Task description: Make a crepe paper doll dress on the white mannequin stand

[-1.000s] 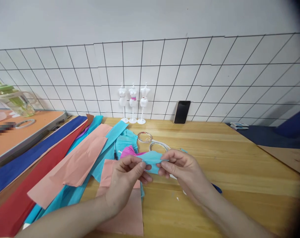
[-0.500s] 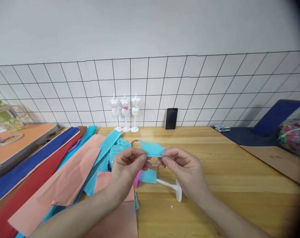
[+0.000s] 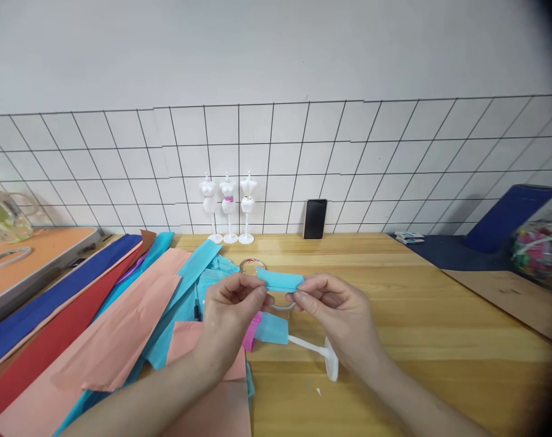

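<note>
Blue strip [image 3: 280,281] stretched level, pinched at both ends

Taking the strip as the clock's centre, the left hand [image 3: 232,318] comes in from 8 o'clock and the right hand [image 3: 346,318] from 4 o'clock. Each is narrowed to a pinch of thumb and fingers on one end of the strip, a crease running near its lower edge.

At 6 o'clock, a blue piece [image 3: 272,328] and a pink piece [image 3: 252,334] cover part of a white stand [image 3: 310,345]; its round base lies tipped on its side at 5 o'clock, in view just beside the right hand.

Room is tight on the left: peach sheets [image 3: 116,331] overlap other strips from 7 to 9 o'clock, and the orange board [image 3: 61,240] has its grey edge at 9. The widest stretch of bare wood on the table [image 3: 421,352] runs from 3 to 5 o'clock, meeting the slanting edge of a brown sheet [image 3: 498,297] at 3. At the table's back edge, white mannequins [image 3: 228,206] stand at 11 o'clock and a phone [image 3: 315,218] leans at 1.
</note>
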The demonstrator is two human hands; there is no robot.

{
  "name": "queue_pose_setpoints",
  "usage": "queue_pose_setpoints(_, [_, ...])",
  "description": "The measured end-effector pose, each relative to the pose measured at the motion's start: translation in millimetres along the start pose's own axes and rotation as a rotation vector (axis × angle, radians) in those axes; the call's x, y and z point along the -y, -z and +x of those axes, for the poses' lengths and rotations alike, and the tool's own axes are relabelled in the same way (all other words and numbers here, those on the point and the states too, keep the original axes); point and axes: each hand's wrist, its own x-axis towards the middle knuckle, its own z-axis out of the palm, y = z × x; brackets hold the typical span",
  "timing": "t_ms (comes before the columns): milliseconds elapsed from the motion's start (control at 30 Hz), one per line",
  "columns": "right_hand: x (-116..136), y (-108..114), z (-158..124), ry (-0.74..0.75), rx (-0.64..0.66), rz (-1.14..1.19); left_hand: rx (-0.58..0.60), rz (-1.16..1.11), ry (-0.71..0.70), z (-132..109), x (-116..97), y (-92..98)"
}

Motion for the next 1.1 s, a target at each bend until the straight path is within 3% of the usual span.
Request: queue_pose_setpoints(1100, [-5.1, -0.7, -0.6, 0.006, -0.016, -0.029, 0.044, 0.116, -0.022, 5.7, 4.3, 5.4])
